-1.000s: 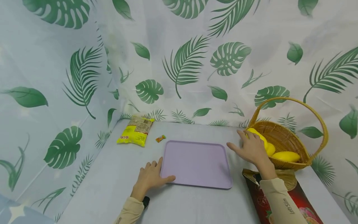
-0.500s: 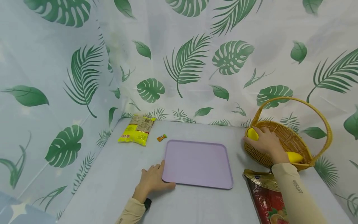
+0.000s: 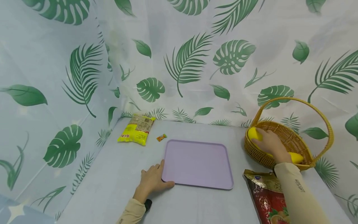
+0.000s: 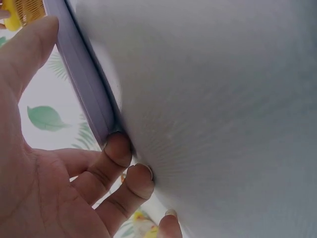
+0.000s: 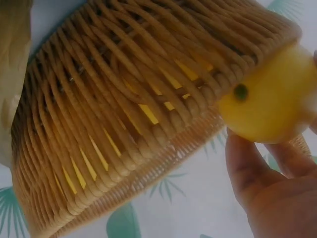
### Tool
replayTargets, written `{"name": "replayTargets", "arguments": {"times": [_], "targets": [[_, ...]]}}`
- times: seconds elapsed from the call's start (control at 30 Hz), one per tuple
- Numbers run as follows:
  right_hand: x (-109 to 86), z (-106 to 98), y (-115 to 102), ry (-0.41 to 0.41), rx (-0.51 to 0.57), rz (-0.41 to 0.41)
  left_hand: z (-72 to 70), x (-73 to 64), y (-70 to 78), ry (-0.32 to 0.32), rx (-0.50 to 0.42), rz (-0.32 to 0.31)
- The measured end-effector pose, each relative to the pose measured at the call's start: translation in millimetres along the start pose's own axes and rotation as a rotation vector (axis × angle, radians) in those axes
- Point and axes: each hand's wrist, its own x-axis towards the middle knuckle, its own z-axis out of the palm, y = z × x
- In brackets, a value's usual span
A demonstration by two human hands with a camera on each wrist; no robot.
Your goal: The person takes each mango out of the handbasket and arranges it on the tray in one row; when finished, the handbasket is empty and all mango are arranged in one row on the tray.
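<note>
"Since a second ago, we see the right hand [image 3: 270, 142] has moved further over the basket [image 3: 258, 156] and closed in on a yellow fruit [image 3: 254, 133], while the left hand [image 3: 153, 180] has kept its place. What do its fingers do now?"

"On the right, the fingers [image 5: 245, 161] grip that fruit, bent around it at the basket's left end. Seen from the right wrist, it sits at the woven rim, its dark tip turned outward. Whether it is lifted clear we cannot tell."

"Why hold it there, do we think?"

"Probably because the rim leaves the fruit's top and sides free, so a side grip suits it better than reaching underneath. Another yellow fruit [image 3: 297, 157] rests deeper in, partly behind the wrist."

"And the left?"

"We find it loosely spread, grasping nothing, thumb against the near edge of the lilac tray [image 3: 198, 165] and fingers by its left edge. Touching two sides at the corner likely steadies the tray on the table [image 3: 193, 205]."

"So the other goods lie around it?"

"Yes: yellow bag [image 3: 136, 130] and small sweet [image 3: 161, 137] beyond its far left corner, red packet [image 3: 265, 199] in front of the basket, partly under the right sleeve [image 3: 299, 189]."
</note>
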Motion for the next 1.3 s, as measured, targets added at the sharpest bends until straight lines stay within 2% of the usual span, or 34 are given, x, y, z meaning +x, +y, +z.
{"name": "replayTargets", "arguments": {"times": [0.1, 0.27, 0.5, 0.87, 1.07, 1.3], "targets": [[-2.6, -2, -4, 0.015, 0.004, 0.011, 0.8, 0.8, 0.1, -0.005, 0.001, -0.003], [-7.4, -3, -21, 0.067, 0.060, 0.000, 1.9, 2.0, 0.2, -0.012, 0.009, -0.009], [-6.8, 10, -53, 0.112, 0.114, -0.047, 1.4, 2.2, 0.0, -0.018, -0.005, -0.009], [-3.6, 61, -113, 0.143, 0.148, -0.137, -0.4, 2.3, 0.1, -0.043, -0.025, -0.024], [-1.6, 93, -150, 0.096, 0.163, -0.163, -2.1, 2.4, 0.8, -0.041, -0.027, -0.026], [1.0, 118, -178, 0.081, 0.134, -0.210, -1.7, 1.5, 1.7, -0.040, -0.013, -0.027]]}}
